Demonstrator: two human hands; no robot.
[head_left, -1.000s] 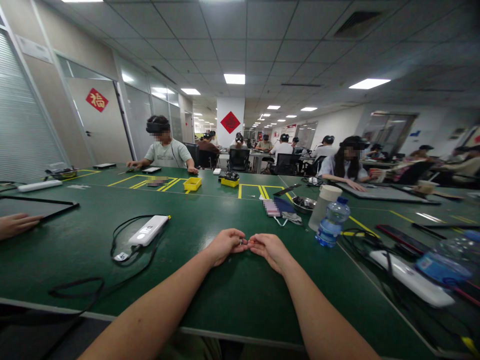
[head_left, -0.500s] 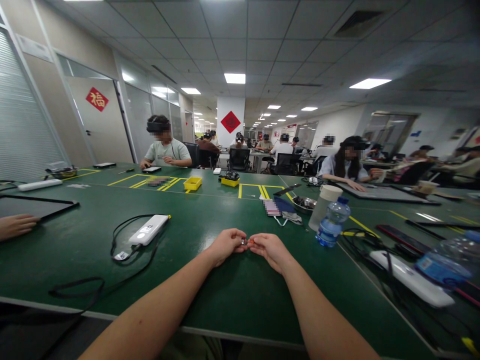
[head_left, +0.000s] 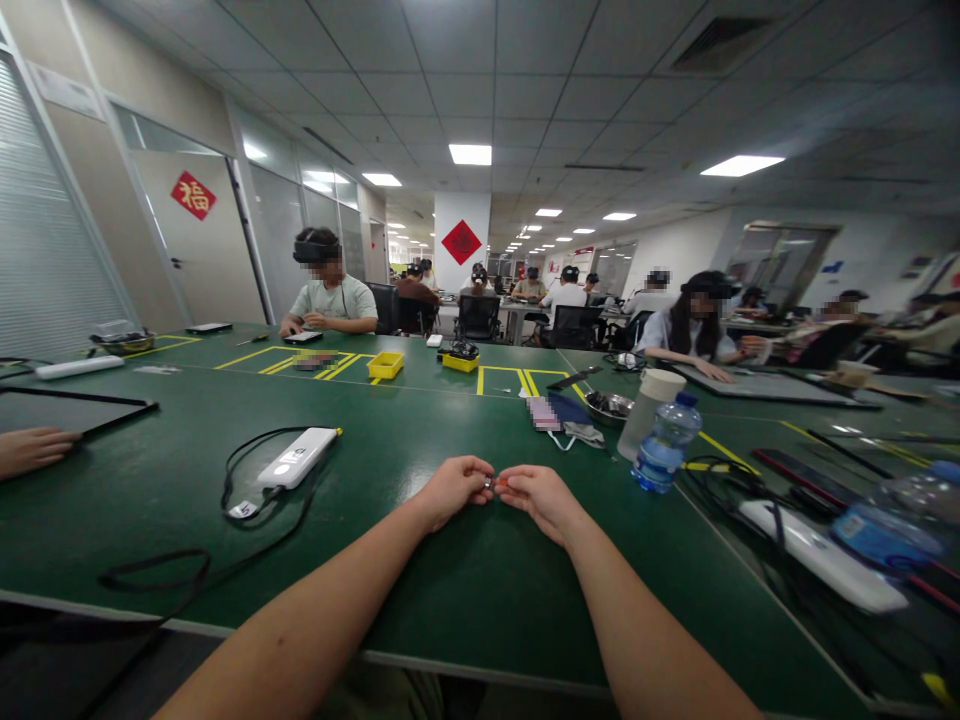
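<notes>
Over the green table, my two hands meet fingertip to fingertip in the middle of the head view. My left hand is closed in a pinch on a small shiny metal piece; its exact kind is too small to make out. Opposite it, my right hand pinches a small orange piece, mostly covered by the fingers. The two pieces are very close together, and I cannot tell whether they touch.
A white power bank with a black cable lies left. To the right stand a water bottle and a pale tumbler. Further back are a metal bowl and a yellow bin. A co-worker's hand rests at far left.
My hands stay almost in place, still pinching the small pieces. Across the table, a co-worker's hand has shifted left towards the other hand.
</notes>
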